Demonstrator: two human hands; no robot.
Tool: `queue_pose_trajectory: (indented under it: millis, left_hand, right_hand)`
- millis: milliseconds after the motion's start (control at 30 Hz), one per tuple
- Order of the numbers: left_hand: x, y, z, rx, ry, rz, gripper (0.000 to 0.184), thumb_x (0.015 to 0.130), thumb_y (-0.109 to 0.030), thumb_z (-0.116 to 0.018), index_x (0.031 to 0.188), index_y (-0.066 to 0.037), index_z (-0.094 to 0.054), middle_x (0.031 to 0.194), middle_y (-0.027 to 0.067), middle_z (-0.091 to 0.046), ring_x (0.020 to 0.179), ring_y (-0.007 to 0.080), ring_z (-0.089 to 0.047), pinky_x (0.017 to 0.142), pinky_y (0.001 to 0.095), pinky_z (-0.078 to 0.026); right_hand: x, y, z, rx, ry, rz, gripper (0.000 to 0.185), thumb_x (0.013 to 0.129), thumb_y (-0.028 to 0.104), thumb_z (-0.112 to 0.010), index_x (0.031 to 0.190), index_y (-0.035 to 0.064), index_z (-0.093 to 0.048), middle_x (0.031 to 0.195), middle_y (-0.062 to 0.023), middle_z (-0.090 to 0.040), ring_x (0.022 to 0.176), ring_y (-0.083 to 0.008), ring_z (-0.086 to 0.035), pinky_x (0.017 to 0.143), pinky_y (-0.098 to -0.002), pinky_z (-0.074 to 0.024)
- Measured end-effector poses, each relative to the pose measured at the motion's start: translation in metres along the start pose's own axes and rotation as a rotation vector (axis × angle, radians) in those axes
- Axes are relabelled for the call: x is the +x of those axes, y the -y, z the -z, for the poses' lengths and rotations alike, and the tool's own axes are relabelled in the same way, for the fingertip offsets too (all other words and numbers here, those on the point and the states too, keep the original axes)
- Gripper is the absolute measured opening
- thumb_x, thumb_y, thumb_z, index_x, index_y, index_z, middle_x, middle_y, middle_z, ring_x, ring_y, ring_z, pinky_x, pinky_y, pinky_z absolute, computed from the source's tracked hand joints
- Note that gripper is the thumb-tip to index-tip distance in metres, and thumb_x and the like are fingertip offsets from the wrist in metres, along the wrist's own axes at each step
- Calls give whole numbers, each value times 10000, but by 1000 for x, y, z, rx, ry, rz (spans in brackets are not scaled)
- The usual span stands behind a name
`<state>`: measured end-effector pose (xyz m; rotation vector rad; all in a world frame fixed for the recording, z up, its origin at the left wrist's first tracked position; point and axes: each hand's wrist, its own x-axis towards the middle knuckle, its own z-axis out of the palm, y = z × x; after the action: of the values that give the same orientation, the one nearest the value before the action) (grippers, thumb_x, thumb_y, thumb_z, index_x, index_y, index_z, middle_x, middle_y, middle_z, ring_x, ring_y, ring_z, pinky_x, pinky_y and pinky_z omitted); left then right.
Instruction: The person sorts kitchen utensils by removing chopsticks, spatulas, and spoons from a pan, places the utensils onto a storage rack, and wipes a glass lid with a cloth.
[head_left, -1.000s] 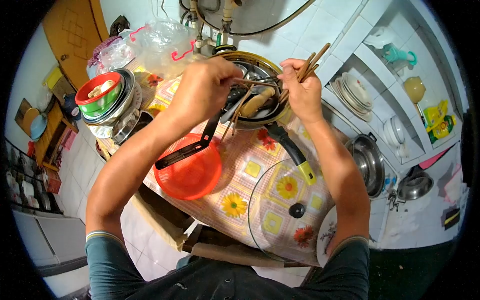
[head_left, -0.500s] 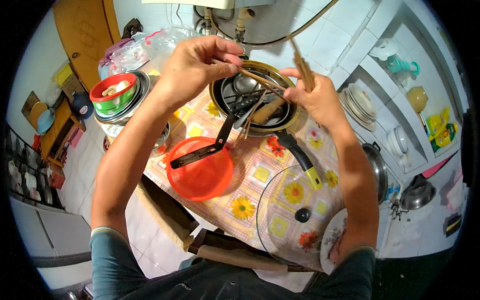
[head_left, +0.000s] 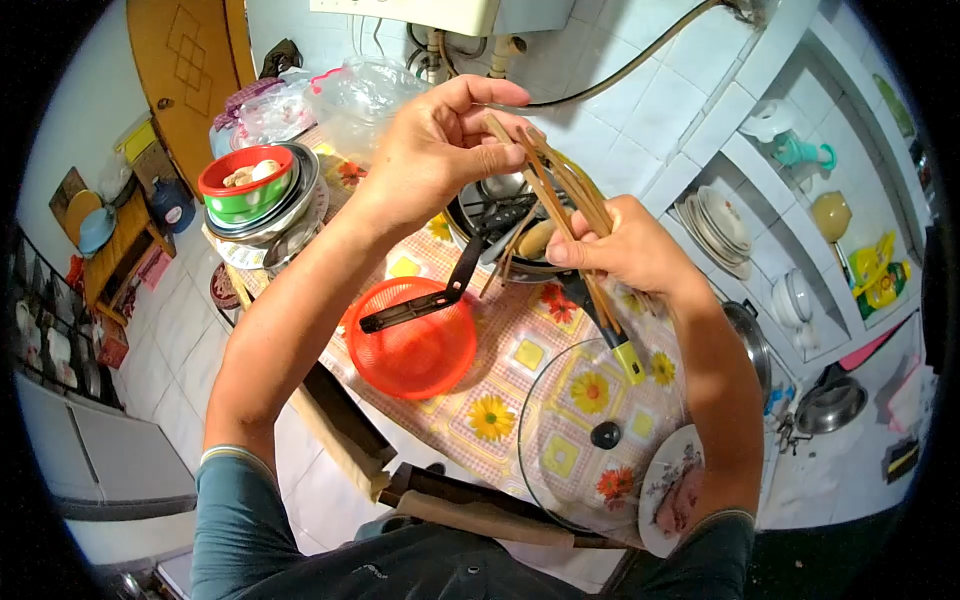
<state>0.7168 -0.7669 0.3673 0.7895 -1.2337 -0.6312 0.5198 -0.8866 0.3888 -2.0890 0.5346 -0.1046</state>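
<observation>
My right hand (head_left: 622,245) is closed around a bundle of wooden chopsticks (head_left: 548,190), held tilted above the table. My left hand (head_left: 440,140) is beside their upper ends, index finger and thumb apart, with the thumb tip close to one stick; whether it touches is unclear. Beneath the hands stands a dark pan (head_left: 458,214) holding several utensils, among them a wooden-looking rounded piece (head_left: 537,240), partly hidden by my hands. A long black handle (head_left: 420,308) reaches from it over a red plastic strainer basket (head_left: 410,370).
A glass lid (head_left: 560,430) with a black knob lies at the front right, beside a plate of meat (head_left: 660,530). Stacked bowls (head_left: 238,205) stand at the left, with plastic bags (head_left: 365,100) behind. Wall shelves (head_left: 740,165) hold plates at the right.
My left hand has opened from its pinch on the chopsticks. The sticks are now gathered in my right hand, which has moved lower. The view has shifted slightly.
</observation>
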Motion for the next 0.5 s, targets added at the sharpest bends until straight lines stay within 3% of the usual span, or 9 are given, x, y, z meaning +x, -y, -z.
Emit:
queue_pose_trajectory:
  millis: [167, 267, 333, 500]
  left_hand:
    - [0, -1, -4, -39, -2, -8, 442, 821, 34, -622, 1232, -21, -470, 1068, 138, -633, 927, 159, -620, 840, 289, -510]
    - [-2, -2, -4, -47, 1, 0, 451, 829, 20, -618, 1249, -29, -461, 1087, 137, -630, 932, 152, -618, 839, 284, -510]
    - [-3, 0, -3, -83, -13, 51, 422, 837, 12, -611, 1235, -22, -478, 1092, 127, -631, 923, 149, -624, 834, 279, -512]
    - [-3, 3, 3, -97, -84, 92, 355, 834, 8, -609, 1179, -1, -528, 1098, 130, -633, 929, 174, -639, 835, 284, -518]
  right_hand:
    - [-8, -9, -2, 9, 44, -15, 347, 769, 398, -735, 762, 63, -644, 636, 16, -546, 541, -72, -481, 506, -224, -384]
    - [-17, -10, -6, 135, 72, 19, 416, 833, 461, -646, 754, 53, -627, 592, 12, -502, 471, -82, -454, 460, -225, -369]
    - [-21, -19, -8, 388, 86, -23, 459, 884, 474, -565, 738, 40, -595, 563, 8, -470, 425, -95, -437, 438, -236, -371]
    - [-24, -30, -7, 441, -85, -25, 465, 947, 476, -428, 724, 75, -508, 528, 11, -395, 393, -85, -353, 497, -243, -426]
